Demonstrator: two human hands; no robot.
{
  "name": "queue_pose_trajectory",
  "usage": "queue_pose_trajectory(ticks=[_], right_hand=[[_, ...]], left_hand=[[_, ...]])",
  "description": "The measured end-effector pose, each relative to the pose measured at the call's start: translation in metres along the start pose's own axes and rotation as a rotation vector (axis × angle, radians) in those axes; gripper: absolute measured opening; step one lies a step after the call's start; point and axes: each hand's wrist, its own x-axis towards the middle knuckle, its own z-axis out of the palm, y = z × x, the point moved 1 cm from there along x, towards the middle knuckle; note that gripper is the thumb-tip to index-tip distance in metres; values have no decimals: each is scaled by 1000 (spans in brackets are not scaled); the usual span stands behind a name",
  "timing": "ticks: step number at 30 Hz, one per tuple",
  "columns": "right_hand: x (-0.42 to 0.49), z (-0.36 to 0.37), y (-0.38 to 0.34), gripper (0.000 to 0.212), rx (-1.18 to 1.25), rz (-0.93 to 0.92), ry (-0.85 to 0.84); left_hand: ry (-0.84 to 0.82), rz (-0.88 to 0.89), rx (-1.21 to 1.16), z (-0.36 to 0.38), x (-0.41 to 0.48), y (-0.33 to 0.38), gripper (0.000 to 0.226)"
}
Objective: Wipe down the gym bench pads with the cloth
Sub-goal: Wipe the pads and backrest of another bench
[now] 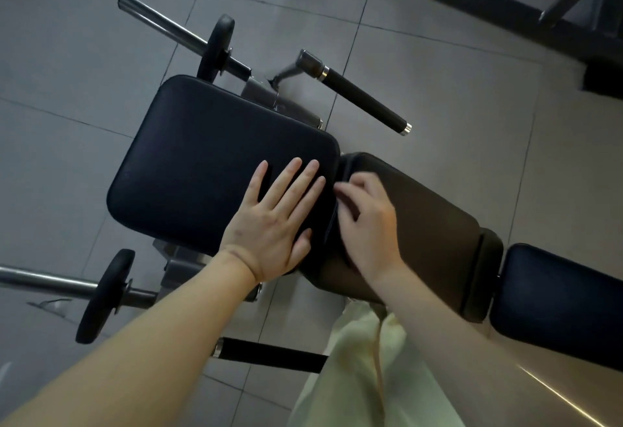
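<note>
Fingers point(290, 180) of our left hand point(273, 224) lie straight and slightly spread, palm flat on the near corner of the large square bench pad point(202, 163), holding nothing; we judge this press steadies the pad, and us, while the other hand works. Our right hand point(367, 224) sits just beside it, its fingers point(350, 190) curled down into the seam where the square pad meets the narrower brown-black middle pad point(438, 224). Under those fingers a dark fold runs along the gap, which we take to be the cloth point(332, 220), pinched there to reach the crevice; it blends so closely with the upholstery that its outline is uncertain. A third dark pad point(556, 298) continues the bench toward the lower right, untouched by either hand. We look almost straight down, with our pale green trousers point(364, 376) at the bottom edge. Around the bench, on the grey tiled floor point(84, 55), steel bars carry a black weight plate point(215, 45) on the far side and another plate point(104, 295) nearer us, and a black foam handle point(364, 99) angles away beyond the pads.
</note>
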Motion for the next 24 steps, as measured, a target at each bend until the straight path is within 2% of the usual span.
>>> queue_pose_trajectory(ticks=[4,7,12,15,17,20,24], right_hand=[[-61,-1,-17,24,64,-41,-145],[-64,-6,-22,19,126,2,-206],[19,-21,-21,19,168,163,-3],[67,-6,-17,20,139,207,42],[63,5,-16,21,113,240,68],[23,7,-19,18,112,164,88],[-45,6,-26,18,149,2,-58]], left_hand=[[1,1,6,0,1,-1,69],[4,-1,2,0,0,-1,70],[53,-35,-47,1,-2,-1,72],[60,-72,-71,1,-2,1,71],[64,-119,-81,0,-2,2,72],[80,-282,-104,0,-4,4,74],[41,-370,-96,-1,-4,7,71]])
